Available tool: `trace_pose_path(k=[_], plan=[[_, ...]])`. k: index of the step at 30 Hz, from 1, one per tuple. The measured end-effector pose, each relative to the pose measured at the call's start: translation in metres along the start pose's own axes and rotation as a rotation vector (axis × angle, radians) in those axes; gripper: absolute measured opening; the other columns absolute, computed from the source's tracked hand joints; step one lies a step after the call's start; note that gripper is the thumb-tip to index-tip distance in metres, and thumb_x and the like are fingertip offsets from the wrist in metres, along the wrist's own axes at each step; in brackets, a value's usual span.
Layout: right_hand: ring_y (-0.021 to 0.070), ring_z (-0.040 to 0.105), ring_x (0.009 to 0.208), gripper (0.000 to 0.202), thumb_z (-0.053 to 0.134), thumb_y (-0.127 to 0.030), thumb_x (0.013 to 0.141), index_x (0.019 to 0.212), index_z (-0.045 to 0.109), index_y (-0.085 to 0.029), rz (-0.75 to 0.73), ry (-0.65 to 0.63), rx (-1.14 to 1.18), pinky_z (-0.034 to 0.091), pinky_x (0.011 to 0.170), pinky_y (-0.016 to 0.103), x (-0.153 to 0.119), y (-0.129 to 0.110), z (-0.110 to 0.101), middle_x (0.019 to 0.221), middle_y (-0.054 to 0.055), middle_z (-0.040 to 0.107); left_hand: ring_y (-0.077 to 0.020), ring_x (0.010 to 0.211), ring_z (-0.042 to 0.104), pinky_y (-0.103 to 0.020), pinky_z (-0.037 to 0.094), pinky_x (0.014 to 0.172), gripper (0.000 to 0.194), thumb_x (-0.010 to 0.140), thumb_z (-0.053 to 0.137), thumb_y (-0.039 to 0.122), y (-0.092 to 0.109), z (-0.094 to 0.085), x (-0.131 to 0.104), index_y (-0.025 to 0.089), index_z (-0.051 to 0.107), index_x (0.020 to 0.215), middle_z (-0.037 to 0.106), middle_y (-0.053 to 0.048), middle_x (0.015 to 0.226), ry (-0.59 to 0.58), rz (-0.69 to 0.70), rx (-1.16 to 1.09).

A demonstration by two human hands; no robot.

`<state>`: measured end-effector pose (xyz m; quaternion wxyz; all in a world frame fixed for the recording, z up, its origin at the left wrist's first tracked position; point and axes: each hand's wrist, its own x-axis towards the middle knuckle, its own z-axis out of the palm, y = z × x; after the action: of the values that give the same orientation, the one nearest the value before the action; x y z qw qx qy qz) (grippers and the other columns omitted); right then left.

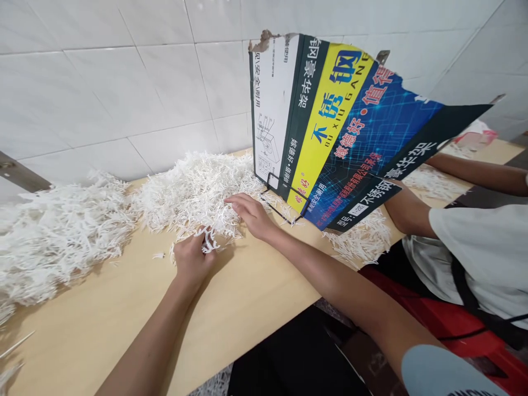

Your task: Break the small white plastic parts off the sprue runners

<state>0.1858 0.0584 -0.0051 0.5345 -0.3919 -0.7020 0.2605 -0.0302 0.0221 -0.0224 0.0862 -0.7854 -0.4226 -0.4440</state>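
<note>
Many thin white plastic pieces form a heap [198, 181] on the wooden table [247, 297] by the tiled wall. My left hand [193, 256] is closed around several white pieces [209, 242], which stick out between thumb and fingers. Just to its right, my right hand [249, 214] reaches to the heap's near edge. Its fingers are stretched forward and apart from the thumb, with white strands beside the fingertips. A second, larger pile [61, 236] of the same pieces lies left of my left hand.
A printed cardboard sheet [325, 126] stands right of my right hand, by a black wire stand [284, 206]. Behind it sits a person in a white shirt [487, 242], arms at another pile [433, 181]. More pieces [363, 236] lie under the cardboard.
</note>
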Motion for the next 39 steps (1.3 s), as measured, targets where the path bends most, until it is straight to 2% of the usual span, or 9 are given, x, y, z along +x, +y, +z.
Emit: trace_pose_path(k=[3, 7, 12, 14, 17, 20, 25, 32, 39], plan=[[0.0221, 0.064, 0.112, 0.035, 0.05, -0.041, 0.103, 0.115, 0.075, -0.019, 0.027, -0.048, 0.035, 0.046, 0.099, 0.034, -0.003, -0.009, -0.001, 0.117, 0.008, 0.072, -0.0114, 0.041, 0.043, -0.023, 0.029, 0.047, 0.008, 0.061, 0.048, 0.012, -0.003, 0.0, 0.001, 0.021, 0.049, 0.06, 0.046, 0.004, 0.045, 0.0, 0.014, -0.012], [0.0166, 0.064, 0.077, 0.029, 0.065, -0.043, 0.093, 0.088, 0.075, -0.017, 0.169, -0.195, 0.097, 0.045, 0.072, 0.026, -0.005, -0.004, 0.005, 0.079, 0.002, 0.071, -0.0112, 0.04, 0.041, -0.023, 0.029, 0.047, 0.01, 0.06, 0.049, 0.012, -0.001, -0.001, 0.003, 0.02, 0.051, 0.062, 0.045, 0.005, 0.045, 0.01, 0.047, -0.012], [0.0144, 0.052, 0.062, 0.036, 0.056, -0.044, 0.095, 0.073, 0.065, -0.017, 0.289, 0.284, 0.06, 0.039, 0.062, 0.027, 0.001, 0.023, 0.0, 0.062, -0.001, 0.057, -0.0111, 0.04, 0.04, -0.024, 0.027, 0.047, 0.01, 0.06, 0.047, 0.011, 0.01, -0.007, 0.004, 0.021, 0.049, 0.06, 0.046, 0.004, 0.045, 0.025, 0.144, -0.059], [0.0154, 0.054, 0.065, 0.035, 0.054, -0.043, 0.097, 0.074, 0.063, -0.018, 0.284, 0.375, 0.035, 0.041, 0.065, 0.027, 0.003, 0.025, -0.005, 0.064, -0.001, 0.057, -0.0109, 0.04, 0.04, -0.024, 0.027, 0.047, 0.009, 0.061, 0.047, 0.012, 0.013, -0.008, 0.004, 0.021, 0.048, 0.06, 0.046, 0.004, 0.045, 0.018, 0.161, -0.078], [0.0183, 0.063, 0.087, 0.021, 0.061, -0.038, 0.094, 0.098, 0.068, -0.019, 0.191, 0.254, 0.052, 0.046, 0.076, 0.028, 0.002, 0.01, -0.009, 0.095, 0.005, 0.071, -0.0115, 0.041, 0.041, -0.024, 0.03, 0.048, 0.01, 0.063, 0.045, 0.013, 0.012, -0.01, 0.005, 0.021, 0.049, 0.06, 0.047, 0.003, 0.046, -0.062, 0.168, -0.106], [0.0216, 0.061, 0.116, 0.03, 0.059, -0.038, 0.096, 0.12, 0.069, -0.022, 0.09, 0.014, 0.143, 0.048, 0.09, 0.03, 0.0, -0.016, -0.01, 0.13, 0.008, 0.067, -0.0124, 0.044, 0.044, -0.025, 0.032, 0.05, 0.012, 0.065, 0.043, 0.015, 0.009, -0.01, 0.008, 0.021, 0.053, 0.062, 0.051, 0.001, 0.049, -0.224, 0.188, -0.18], [0.0226, 0.067, 0.097, 0.035, 0.07, -0.042, 0.089, 0.113, 0.075, -0.017, 0.153, -0.507, 0.333, 0.05, 0.084, 0.032, -0.001, -0.028, -0.015, 0.102, 0.007, 0.075, -0.0118, 0.045, 0.044, -0.024, 0.03, 0.051, 0.01, 0.066, 0.046, 0.017, 0.009, -0.009, 0.013, 0.02, 0.054, 0.061, 0.053, 0.001, 0.05, -0.494, 0.184, -0.238], [0.0165, 0.062, 0.079, 0.027, 0.081, -0.037, 0.075, 0.09, 0.076, -0.015, 0.243, -0.301, 0.277, 0.046, 0.069, 0.026, 0.004, -0.004, -0.022, 0.089, 0.005, 0.071, -0.0127, 0.044, 0.046, -0.025, 0.031, 0.052, 0.015, 0.071, 0.045, 0.015, 0.007, -0.008, 0.011, 0.019, 0.057, 0.064, 0.055, 0.0, 0.049, -0.514, 0.156, -0.14], [0.0103, 0.046, 0.06, 0.031, 0.075, -0.043, 0.082, 0.093, 0.073, -0.014, 0.239, -0.512, 0.101, 0.032, 0.056, 0.022, 0.001, -0.012, -0.024, 0.065, -0.004, 0.056, -0.0149, 0.047, 0.052, -0.027, 0.031, 0.051, 0.017, 0.072, 0.054, 0.017, 0.005, -0.006, 0.01, 0.019, 0.07, 0.077, 0.062, -0.002, 0.057, -0.452, 0.255, -0.013]])
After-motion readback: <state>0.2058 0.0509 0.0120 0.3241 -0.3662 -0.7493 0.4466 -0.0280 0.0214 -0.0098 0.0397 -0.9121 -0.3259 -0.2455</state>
